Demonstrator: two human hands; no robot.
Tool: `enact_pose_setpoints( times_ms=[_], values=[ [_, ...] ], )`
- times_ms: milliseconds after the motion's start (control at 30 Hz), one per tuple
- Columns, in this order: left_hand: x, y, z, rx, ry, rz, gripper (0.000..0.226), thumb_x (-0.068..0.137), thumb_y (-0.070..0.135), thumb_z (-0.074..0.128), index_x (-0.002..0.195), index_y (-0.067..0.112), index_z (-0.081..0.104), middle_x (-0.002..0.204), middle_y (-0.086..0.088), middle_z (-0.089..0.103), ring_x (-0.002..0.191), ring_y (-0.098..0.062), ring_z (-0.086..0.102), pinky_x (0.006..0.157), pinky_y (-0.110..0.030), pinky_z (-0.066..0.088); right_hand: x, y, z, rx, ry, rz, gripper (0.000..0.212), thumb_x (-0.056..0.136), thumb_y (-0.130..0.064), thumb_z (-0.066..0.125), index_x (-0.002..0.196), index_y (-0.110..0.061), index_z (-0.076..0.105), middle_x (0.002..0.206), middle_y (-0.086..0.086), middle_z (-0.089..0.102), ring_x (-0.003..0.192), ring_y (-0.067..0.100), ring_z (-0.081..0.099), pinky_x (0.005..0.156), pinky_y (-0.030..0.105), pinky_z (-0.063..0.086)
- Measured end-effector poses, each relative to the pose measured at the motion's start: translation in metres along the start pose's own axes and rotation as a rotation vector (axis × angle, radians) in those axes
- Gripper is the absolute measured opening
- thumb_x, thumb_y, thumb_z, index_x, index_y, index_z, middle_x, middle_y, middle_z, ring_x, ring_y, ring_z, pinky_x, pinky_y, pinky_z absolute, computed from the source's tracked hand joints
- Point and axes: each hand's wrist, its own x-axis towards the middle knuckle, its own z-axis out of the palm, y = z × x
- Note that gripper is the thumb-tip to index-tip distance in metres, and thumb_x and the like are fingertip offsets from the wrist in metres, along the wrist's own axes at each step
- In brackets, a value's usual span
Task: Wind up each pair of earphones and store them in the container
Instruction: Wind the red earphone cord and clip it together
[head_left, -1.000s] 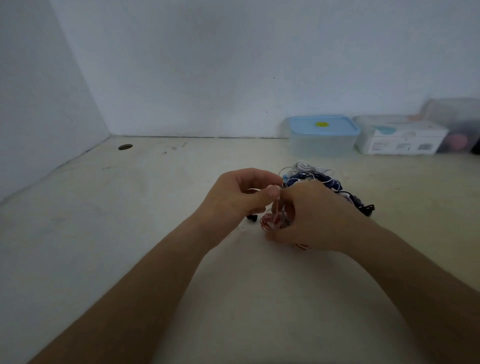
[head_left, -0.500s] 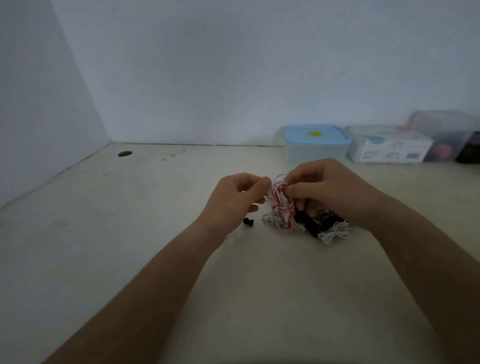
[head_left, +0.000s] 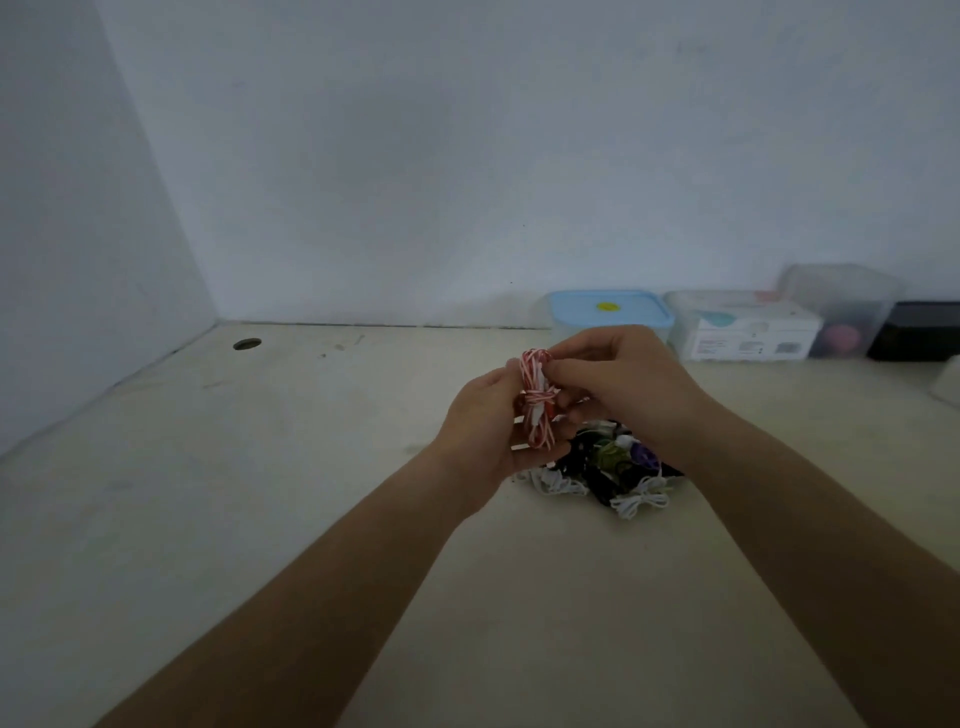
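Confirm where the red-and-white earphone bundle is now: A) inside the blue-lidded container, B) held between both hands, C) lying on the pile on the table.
B: the red-and-white bundle is up above the pile, with the left hand and right hand both holding it.

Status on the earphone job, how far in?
Done: two white bundles in the pile look wound. In hand: left hand and right hand hold the red-and-white pair, coiled, wrapped midway. Remaining: nothing visibly stored; the blue-lidded container is shut.
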Motion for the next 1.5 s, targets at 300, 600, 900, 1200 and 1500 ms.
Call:
enact_pose_setpoints(
  times_ms=[300,600,900,1200,1500],
  values=[
    [0.033,0.014,0.038,0.19,0.037,-0.033,0.048,0.093,0.067,0.045,0.092,0.024,0.067,0.063,0.002,0.058,0.053,-0.013,0.052,0.058,-0.027,0.046,0.011,-0.01,-0.017,-0.158,0.141,-0.03,0.007,0.079,-0.02,0.081,0.086,-0.018,0.078,0.075,-0.001,0.075,0.051,0.0,0.061,0.049,0.013,0.042],
    [0.101,0.027,0.033,0.498,0.124,0.025,0.042,0.093,0.05,0.049,0.069,0.017,0.06,0.059,0.002,0.053,0.049,-0.016,0.04,0.05,-0.023,0.031,0.069,0.015,-0.075,-0.296,0.181,0.098,0.017,0.094,-0.011,0.057,0.103,-0.014,0.072,0.104,0.003,0.074,0.077,0.014,0.062,0.064,0.026,0.047],
    [0.192,0.015,0.021,1.212,0.016,0.082,0.038,0.093,0.038,0.045,0.068,0.015,0.06,0.08,-0.001,0.068,0.077,-0.021,0.063,0.068,-0.034,0.046,0.174,0.059,-0.086,-1.176,0.006,-0.089,0.052,0.089,-0.051,0.062,0.136,-0.028,0.056,0.147,0.001,0.045,0.132,0.028,0.041,0.11,0.044,0.037],
    [0.241,0.002,0.003,1.58,-0.153,0.097,0.027,0.095,0.04,0.043,0.073,0.023,0.044,0.075,0.0,0.052,0.068,-0.016,0.05,0.062,-0.033,0.038,0.216,0.078,-0.067,-1.228,0.029,-0.008,0.095,0.071,-0.086,0.055,0.14,-0.02,0.051,0.14,0.006,0.054,0.122,0.026,0.055,0.099,0.043,0.047],
    [0.252,-0.003,0.005,1.419,-0.182,0.068,0.024,0.094,0.038,0.045,0.075,0.023,0.049,0.078,0.002,0.056,0.076,-0.018,0.055,0.063,-0.032,0.038,0.212,0.084,-0.069,-1.141,0.106,-0.113,0.082,0.077,-0.081,0.051,0.137,-0.026,0.056,0.134,0.0,0.062,0.118,0.02,0.059,0.095,0.037,0.048]
  ],
)
